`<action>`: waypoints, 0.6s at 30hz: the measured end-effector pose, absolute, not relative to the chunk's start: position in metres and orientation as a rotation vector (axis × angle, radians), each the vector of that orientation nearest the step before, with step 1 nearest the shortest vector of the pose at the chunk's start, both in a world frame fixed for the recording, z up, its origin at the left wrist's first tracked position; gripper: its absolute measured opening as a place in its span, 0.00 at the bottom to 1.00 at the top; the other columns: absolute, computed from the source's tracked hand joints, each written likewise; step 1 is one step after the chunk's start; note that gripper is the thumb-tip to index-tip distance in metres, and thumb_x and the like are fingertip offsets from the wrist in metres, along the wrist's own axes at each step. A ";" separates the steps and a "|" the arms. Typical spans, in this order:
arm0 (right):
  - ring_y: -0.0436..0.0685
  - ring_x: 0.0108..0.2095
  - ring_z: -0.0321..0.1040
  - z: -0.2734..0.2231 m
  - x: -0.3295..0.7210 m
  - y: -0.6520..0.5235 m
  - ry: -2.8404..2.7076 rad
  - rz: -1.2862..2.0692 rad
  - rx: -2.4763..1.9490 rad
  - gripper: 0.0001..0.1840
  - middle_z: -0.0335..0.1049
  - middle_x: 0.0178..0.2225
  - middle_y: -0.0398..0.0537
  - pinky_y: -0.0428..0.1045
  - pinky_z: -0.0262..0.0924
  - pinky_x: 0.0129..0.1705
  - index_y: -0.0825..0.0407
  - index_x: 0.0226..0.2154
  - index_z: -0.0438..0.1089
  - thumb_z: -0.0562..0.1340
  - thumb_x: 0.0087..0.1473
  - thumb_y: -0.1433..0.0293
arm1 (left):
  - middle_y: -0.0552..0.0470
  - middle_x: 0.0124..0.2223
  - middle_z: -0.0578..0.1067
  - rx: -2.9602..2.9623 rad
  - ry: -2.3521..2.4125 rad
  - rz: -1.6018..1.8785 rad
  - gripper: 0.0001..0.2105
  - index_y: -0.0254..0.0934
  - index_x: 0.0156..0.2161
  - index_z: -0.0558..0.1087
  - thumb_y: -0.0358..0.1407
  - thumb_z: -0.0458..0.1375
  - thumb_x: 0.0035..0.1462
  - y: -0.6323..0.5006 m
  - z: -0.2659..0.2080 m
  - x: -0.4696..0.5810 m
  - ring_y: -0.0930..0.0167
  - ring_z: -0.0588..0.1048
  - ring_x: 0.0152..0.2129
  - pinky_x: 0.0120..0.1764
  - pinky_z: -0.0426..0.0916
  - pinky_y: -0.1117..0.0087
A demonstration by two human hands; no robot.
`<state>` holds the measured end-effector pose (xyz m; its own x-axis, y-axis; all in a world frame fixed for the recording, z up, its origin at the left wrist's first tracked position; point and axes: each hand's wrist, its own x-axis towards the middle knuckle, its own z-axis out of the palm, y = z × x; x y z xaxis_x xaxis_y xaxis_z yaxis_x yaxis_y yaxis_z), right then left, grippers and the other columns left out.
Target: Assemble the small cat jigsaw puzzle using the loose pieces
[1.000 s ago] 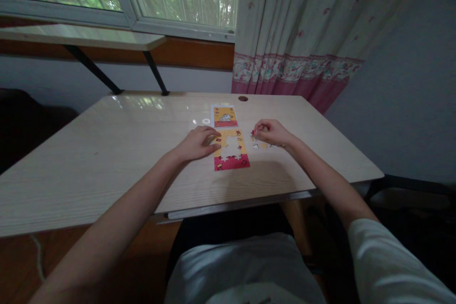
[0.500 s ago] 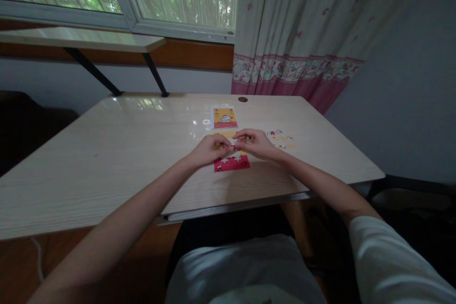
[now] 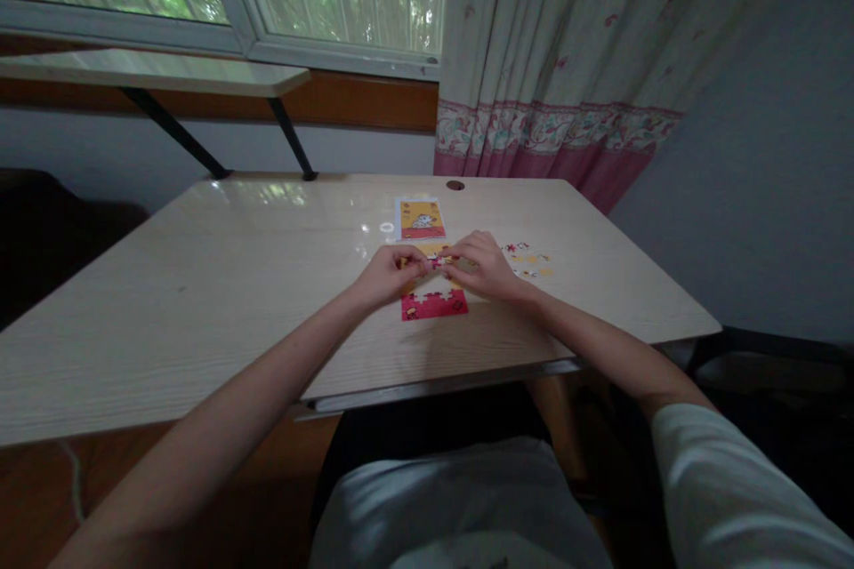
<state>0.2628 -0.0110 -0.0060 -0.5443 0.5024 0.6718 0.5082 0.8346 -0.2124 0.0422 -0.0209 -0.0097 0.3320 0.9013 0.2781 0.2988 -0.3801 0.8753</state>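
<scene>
A partly assembled jigsaw puzzle point(image 3: 435, 308) lies flat on the table, with a red bottom strip and yellow upper parts around a gap. Over its upper middle, a small red and white puzzle piece point(image 3: 438, 263) sits between my fingertips. My left hand point(image 3: 392, 274) is closed, thumb and index finger pinching the piece from the left. From the right, my right hand point(image 3: 487, 265) has its thumb and curled fingers at the same piece. My fingers hide part of the puzzle. Just beyond lies a picture card point(image 3: 422, 220) with a white animal on yellow and red.
Several loose puzzle pieces point(image 3: 530, 260) lie to the right of my right hand. The pale wooden table point(image 3: 253, 284) carries a raised shelf point(image 3: 153, 71) on black supports at the back left. A round cable hole point(image 3: 455, 186) is near the back edge, before a curtain point(image 3: 534, 133).
Both hands have moved slightly away from me with the piece, up the puzzle. More of the gap above the red strip shows, and my right fingers have spread a little.
</scene>
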 end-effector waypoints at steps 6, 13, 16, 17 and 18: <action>0.56 0.35 0.65 -0.007 0.266 -0.011 -2.199 -0.100 -0.747 0.12 0.75 0.32 0.47 0.53 0.53 0.40 0.48 0.38 0.76 0.62 0.59 0.58 | 0.46 0.44 0.77 2.239 1.145 0.936 0.16 0.38 0.42 0.76 0.46 0.60 0.54 -0.020 0.004 0.019 0.63 0.72 0.41 0.48 0.66 0.59; 0.56 0.35 0.65 -0.004 0.270 -0.014 -2.202 -0.065 -0.797 0.13 0.75 0.32 0.47 0.54 0.52 0.42 0.47 0.38 0.77 0.62 0.59 0.57 | 0.40 0.53 0.71 2.537 1.285 0.719 0.24 0.36 0.52 0.72 0.50 0.56 0.56 -0.012 0.003 -0.003 0.58 0.68 0.50 0.55 0.61 0.54; 0.57 0.36 0.66 -0.006 0.268 -0.014 -2.196 -0.016 -0.815 0.12 0.75 0.34 0.47 0.54 0.53 0.43 0.47 0.38 0.77 0.63 0.58 0.58 | 0.41 0.56 0.70 2.572 1.321 0.606 0.28 0.38 0.54 0.71 0.54 0.55 0.56 -0.012 0.003 -0.004 0.56 0.67 0.52 0.57 0.58 0.52; 0.57 0.37 0.66 -0.007 0.266 -0.015 -2.199 0.012 -0.817 0.12 0.76 0.34 0.48 0.54 0.53 0.43 0.47 0.38 0.77 0.64 0.58 0.58 | 0.41 0.57 0.69 2.581 1.322 0.551 0.30 0.38 0.56 0.70 0.56 0.55 0.55 -0.012 0.003 -0.005 0.55 0.66 0.54 0.58 0.57 0.51; 0.57 0.38 0.66 -0.009 0.264 -0.015 -2.208 0.046 -0.818 0.12 0.76 0.35 0.48 0.54 0.54 0.43 0.48 0.38 0.77 0.64 0.57 0.59 | 0.40 0.59 0.67 2.587 1.321 0.491 0.34 0.39 0.58 0.68 0.58 0.55 0.53 -0.011 0.003 -0.006 0.53 0.65 0.56 0.59 0.55 0.50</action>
<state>0.2642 -0.0148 -0.0089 -0.5005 0.5695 0.6520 0.5416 0.7936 -0.2774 -0.0061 -0.0113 0.0032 0.5469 0.8123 0.2024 0.7475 -0.5827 0.3190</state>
